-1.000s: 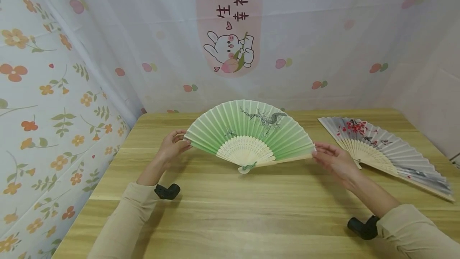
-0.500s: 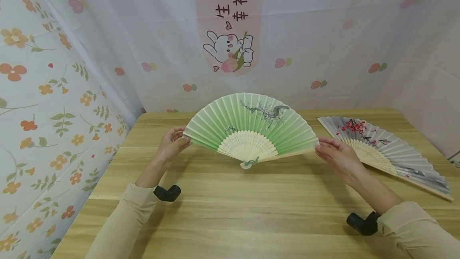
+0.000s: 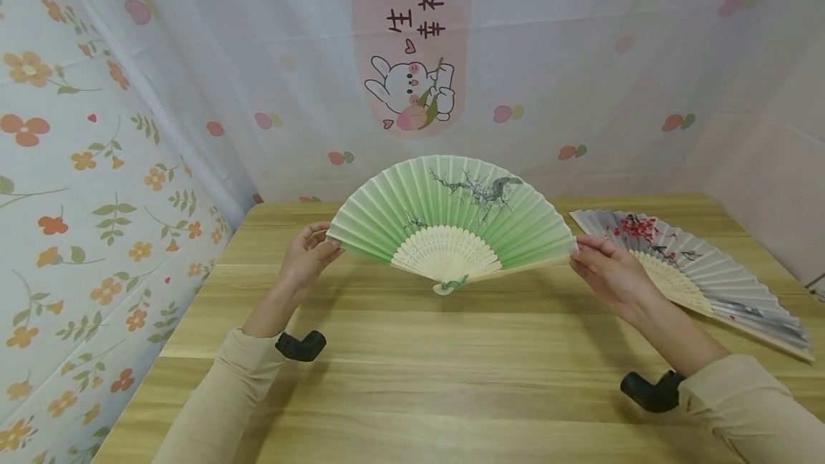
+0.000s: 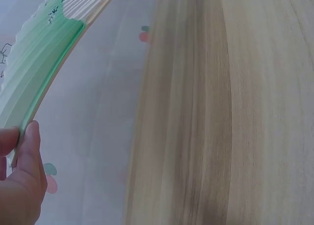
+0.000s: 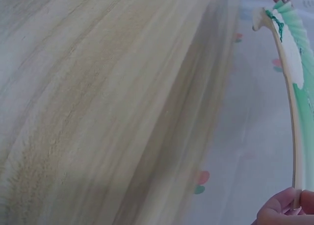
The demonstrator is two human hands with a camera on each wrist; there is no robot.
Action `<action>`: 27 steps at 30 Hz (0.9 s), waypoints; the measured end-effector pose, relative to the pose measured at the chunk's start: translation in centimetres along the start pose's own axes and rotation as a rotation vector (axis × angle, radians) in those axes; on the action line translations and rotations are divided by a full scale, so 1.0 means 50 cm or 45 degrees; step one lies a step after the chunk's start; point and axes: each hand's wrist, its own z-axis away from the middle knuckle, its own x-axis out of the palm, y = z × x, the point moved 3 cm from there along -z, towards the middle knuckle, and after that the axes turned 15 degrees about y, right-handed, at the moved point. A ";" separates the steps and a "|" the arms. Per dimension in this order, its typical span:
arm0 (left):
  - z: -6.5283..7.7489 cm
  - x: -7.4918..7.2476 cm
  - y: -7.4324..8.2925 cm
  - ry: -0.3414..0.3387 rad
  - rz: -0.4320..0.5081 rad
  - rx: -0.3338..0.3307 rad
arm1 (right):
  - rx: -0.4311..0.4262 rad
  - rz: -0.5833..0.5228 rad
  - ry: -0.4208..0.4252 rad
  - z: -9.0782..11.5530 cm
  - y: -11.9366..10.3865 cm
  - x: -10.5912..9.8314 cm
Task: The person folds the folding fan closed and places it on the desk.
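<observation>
A green folding fan (image 3: 445, 199) is spread wide between the two hands, held up over the table. It has pale pierced ribs, a dark branch print and a green cord at its pivot. My left hand (image 3: 304, 258) pinches its left outer tip between thumb and fingers, seen closely in the left wrist view, where that hand (image 4: 22, 171) grips the edge stick. On the other side, my right hand (image 3: 612, 274) pinches the right outer tip. In the right wrist view the right hand (image 5: 284, 208) holds the end of the wooden guard stick.
A grey folding fan (image 3: 702, 263) with red blossoms lies spread on the wooden table (image 3: 412, 378) at the right, partly behind the right hand. White printed cloths (image 3: 554, 77) hang behind and at the left. A black angled piece (image 3: 301, 346) shows by each wrist.
The green fan has risen and its spread has widened slightly. My right hand has moved up and a little to the right, while the left has risen slightly. The grey fan stays put.
</observation>
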 end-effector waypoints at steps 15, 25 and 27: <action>0.006 -0.002 0.013 0.026 0.094 -0.015 | 0.098 -0.045 0.003 -0.005 -0.005 0.014; 0.011 0.004 0.016 0.091 0.183 -0.028 | 0.083 -0.036 0.062 -0.001 -0.011 0.014; 0.012 0.004 0.016 0.093 0.198 -0.029 | 0.093 -0.040 0.091 0.001 -0.011 0.014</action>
